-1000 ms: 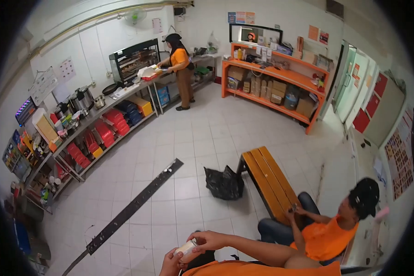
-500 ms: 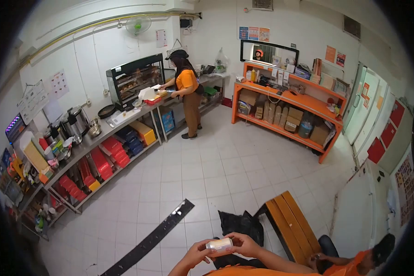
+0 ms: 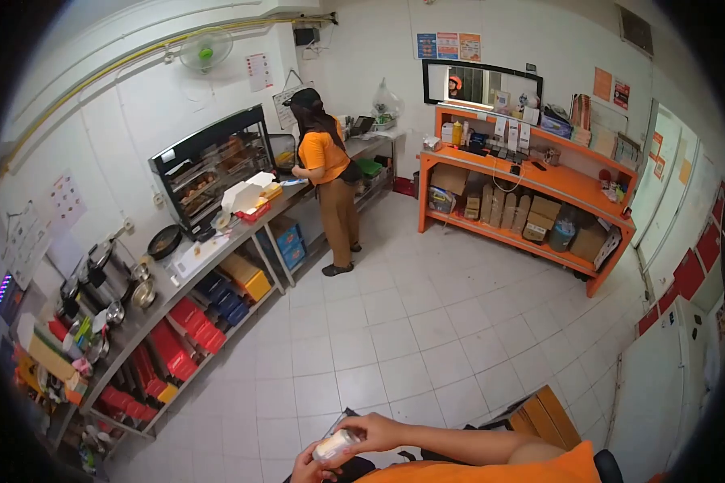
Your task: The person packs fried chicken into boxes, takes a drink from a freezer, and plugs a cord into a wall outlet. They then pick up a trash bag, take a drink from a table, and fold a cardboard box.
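A small pale can (image 3: pixel 336 445) with silvery ends is held between my two hands at the bottom of the view, tilted with its right end higher. My left hand (image 3: pixel 308 467) grips its lower left end, partly cut off by the frame edge. From the right, my right hand (image 3: pixel 374 433) has its fingers closed around the upper end. The print on the can is too small to read. My orange top and dark legs show just below.
A slatted wooden bench (image 3: pixel 546 419) stands close on my right. A co-worker (image 3: pixel 329 161) in orange stands at the steel counter (image 3: pixel 169 286), near a glass food cabinet (image 3: pixel 213 169). An orange shelf unit (image 3: pixel 532 181) lines the back wall.
The can has shifted left in view and tilted. My right forearm now reaches across from the right. The view has swung, and the co-worker's arm has drawn back from the white box.
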Motion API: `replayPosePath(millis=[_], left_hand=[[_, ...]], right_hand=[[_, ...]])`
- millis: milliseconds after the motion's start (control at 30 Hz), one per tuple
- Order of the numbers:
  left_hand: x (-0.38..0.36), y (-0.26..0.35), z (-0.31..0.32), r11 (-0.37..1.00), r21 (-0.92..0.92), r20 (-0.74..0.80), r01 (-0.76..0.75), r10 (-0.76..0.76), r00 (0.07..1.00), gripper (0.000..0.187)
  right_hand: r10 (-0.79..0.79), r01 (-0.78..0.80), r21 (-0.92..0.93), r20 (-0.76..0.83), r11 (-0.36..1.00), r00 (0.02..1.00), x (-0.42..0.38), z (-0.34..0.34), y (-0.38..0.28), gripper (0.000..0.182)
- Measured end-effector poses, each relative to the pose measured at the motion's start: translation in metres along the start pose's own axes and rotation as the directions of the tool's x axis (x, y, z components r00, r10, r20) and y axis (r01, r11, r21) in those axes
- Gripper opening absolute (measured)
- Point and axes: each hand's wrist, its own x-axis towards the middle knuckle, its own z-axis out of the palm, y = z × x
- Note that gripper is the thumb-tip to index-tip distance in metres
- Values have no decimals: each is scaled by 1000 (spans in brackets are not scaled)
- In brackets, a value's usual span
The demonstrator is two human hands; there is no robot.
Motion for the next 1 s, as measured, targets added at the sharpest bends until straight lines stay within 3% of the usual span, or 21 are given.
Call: replayPosePath(millis=[67, 133, 167, 233, 333, 367, 400, 500, 533, 600, 667, 733, 767, 900, 967, 1000], left_hand=[[39, 26, -6, 994, -100, -18, -35, 33, 999, 50], [78, 47, -23, 978, -202, -139, 49, -78, 987, 51], [101, 63, -30, 978, -198, -139, 60, -89, 986, 51], [152, 97, -42, 992, -122, 9, -16, 17, 1000, 53], [255, 128, -71, 999, 25, -4, 39, -39, 999, 54], [293, 173, -60, 998, -18, 346, 52, -43, 937, 52], [322, 209, -40, 998, -26, 364, 51, -38, 931, 52], [390, 293, 11, 956, 293, 458, 10, -150, 876, 56], [416, 312, 26, 956, 293, 456, 18, -156, 876, 56], [472, 337, 53, 908, 418, 554, -38, -221, 803, 56], [533, 348, 78, 887, 461, 578, -32, -273, 769, 52], [589, 359, 107, 864, 502, 608, -39, -321, 726, 48], [613, 364, 122, 846, 528, 616, -74, -322, 719, 47], [707, 374, 172, 839, 541, 586, -59, -327, 741, 45], [742, 392, 197, 844, 537, 527, -8, -328, 784, 45], [760, 402, 209, 844, 537, 519, -7, -323, 792, 45]], right_hand=[[-10, 12, -27, 77, 1000, 997, 53, -27, -6, 51], [-60, 60, -4, 39, 998, 997, 101, -48, 9, 49], [-49, 51, -49, 34, 998, 998, 124, -61, 14, 48], [-52, 52, -101, 2, 993, 999, 169, -87, 30, 49], [51, -55, -38, -100, 998, 994, 214, -147, 29, 50], [88, -97, -72, -119, 993, 989, 226, -169, 33, 50], [97, -109, -86, -129, 990, 987, 235, -194, 34, 50], [150, -149, 25, -285, 989, 947, 255, -258, 39, 52], [156, -154, 32, -283, 988, 946, 261, -276, 49, 52], [159, -39, 258, -462, 965, 872, 269, -304, 78, 49], [225, -91, 297, -459, 951, 859, 278, -339, 100, 47], [230, 56, 456, -547, 888, 805, 284, -372, 125, 47], [256, 8, 465, -501, 885, 827, 287, -395, 134, 46], [266, -13, 470, -478, 883, 837, 312, -509, 149, 48], [235, -220, 87, -452, 972, 860, 330, -569, 146, 55], [229, -213, 87, -444, 973, 866, 341, -599, 145, 55]])
